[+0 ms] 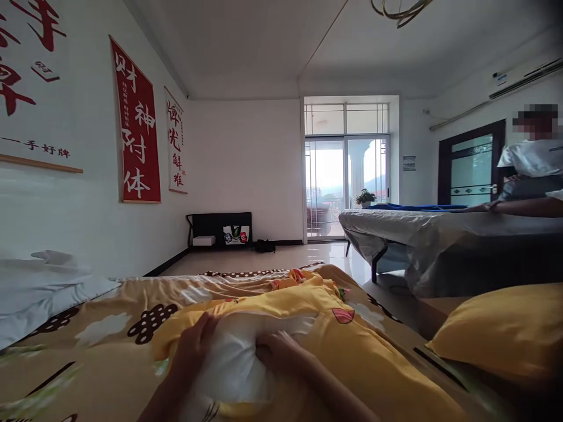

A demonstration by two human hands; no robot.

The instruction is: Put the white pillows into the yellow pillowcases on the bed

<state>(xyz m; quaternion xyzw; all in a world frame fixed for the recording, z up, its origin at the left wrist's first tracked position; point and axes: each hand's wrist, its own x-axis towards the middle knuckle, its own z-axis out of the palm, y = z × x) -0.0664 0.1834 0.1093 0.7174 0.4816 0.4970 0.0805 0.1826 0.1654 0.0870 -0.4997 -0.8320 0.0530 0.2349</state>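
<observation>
A white pillow (237,363) lies partly inside a yellow pillowcase (281,302) in front of me, on the bed. The case's opening faces me, and the pillow bulges out of it. On the left, my left hand (199,340) is closed at the edge of the opening, with cloth between its fingers; it is slightly blurred. My right hand (281,351) presses its curled fingers into the pillow's right side, gathering the white fabric into folds. Its fingertips are partly hidden. Red fruit prints show on the yellow cloth.
Beneath lies a brown patterned bedsheet (105,322). White bedding (39,293) is heaped at the left, and a yellow pillow (501,328) sits at the right. Beyond, a plastic-covered table (396,225) stands with a person (528,164) beside it. Scrolls hang on the left wall.
</observation>
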